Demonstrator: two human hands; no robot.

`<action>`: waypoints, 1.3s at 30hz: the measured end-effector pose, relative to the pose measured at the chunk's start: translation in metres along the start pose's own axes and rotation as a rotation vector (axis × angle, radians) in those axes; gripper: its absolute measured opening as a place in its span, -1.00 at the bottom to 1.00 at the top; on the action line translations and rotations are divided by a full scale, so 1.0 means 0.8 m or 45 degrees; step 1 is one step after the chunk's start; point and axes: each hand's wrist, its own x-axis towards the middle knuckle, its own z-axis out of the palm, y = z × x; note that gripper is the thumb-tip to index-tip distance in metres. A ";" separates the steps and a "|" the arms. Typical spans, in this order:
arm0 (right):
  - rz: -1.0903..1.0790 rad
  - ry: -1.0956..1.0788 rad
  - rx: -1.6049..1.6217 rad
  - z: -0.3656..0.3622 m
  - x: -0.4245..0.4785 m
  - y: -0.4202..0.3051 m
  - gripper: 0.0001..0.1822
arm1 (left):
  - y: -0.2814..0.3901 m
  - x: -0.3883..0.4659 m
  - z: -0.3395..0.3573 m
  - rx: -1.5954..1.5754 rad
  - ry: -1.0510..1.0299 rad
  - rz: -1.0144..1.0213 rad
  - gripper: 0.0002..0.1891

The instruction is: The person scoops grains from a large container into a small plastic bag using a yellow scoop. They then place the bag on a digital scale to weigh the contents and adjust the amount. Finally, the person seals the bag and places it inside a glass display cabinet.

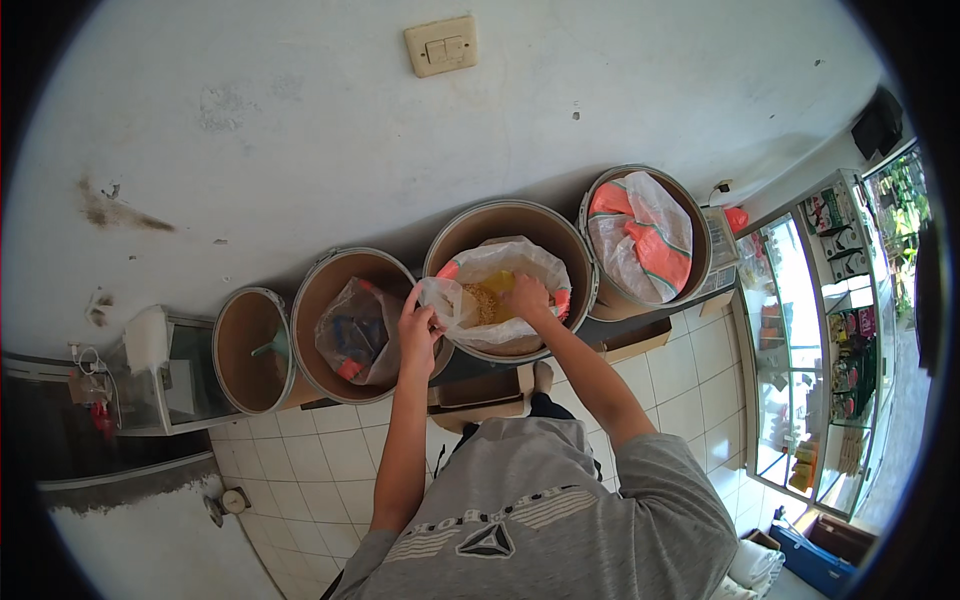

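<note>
A round drum (pixel 511 212) in front of me holds a white woven sack (pixel 536 259) with orange-red bands, its mouth spread apart. Inside lie yellowish grains (pixel 484 301). My right hand (pixel 528 294) reaches into the sack and grips a yellow scoop or container (pixel 496 285), partly hidden by my fingers; its exact kind is unclear. At the sack's left side, my left hand (pixel 421 327) is at a translucent plastic bag (pixel 448 298), its upper edge pinched between my fingers. The bag's opening faces the grains.
Left stand a drum (pixel 330 262) with a plastic-lined sack (pixel 352 330) and a smaller drum (pixel 234 307) holding a pale green tool (pixel 271 345). Another sack (pixel 637 232) fills the right drum. Cardboard boxes (pixel 480 394) lie below; a glass display case (pixel 787 300) stands right.
</note>
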 end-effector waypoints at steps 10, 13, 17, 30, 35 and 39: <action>0.054 -0.079 -0.052 0.052 0.031 0.047 -0.54 | 0.001 -0.005 0.008 -0.011 0.023 -0.002 -0.45; 0.131 -0.170 0.005 0.060 0.035 0.049 -0.55 | -0.001 -0.007 0.007 -0.012 0.021 -0.009 -0.46; 0.129 -0.111 0.059 0.081 0.040 0.052 -0.52 | 0.001 -0.006 0.008 -0.003 -0.002 -0.016 -0.46; -0.025 -0.194 -0.010 0.070 0.047 0.091 -0.61 | 0.017 -0.015 0.008 -0.055 0.006 0.027 -0.45; 0.128 -0.305 0.245 0.054 0.069 0.123 -0.65 | 0.015 -0.014 0.010 -0.041 -0.007 0.019 -0.45; 0.114 -0.298 0.405 0.034 0.077 0.129 -0.63 | 0.007 -0.008 0.010 -0.034 -0.029 0.010 -0.45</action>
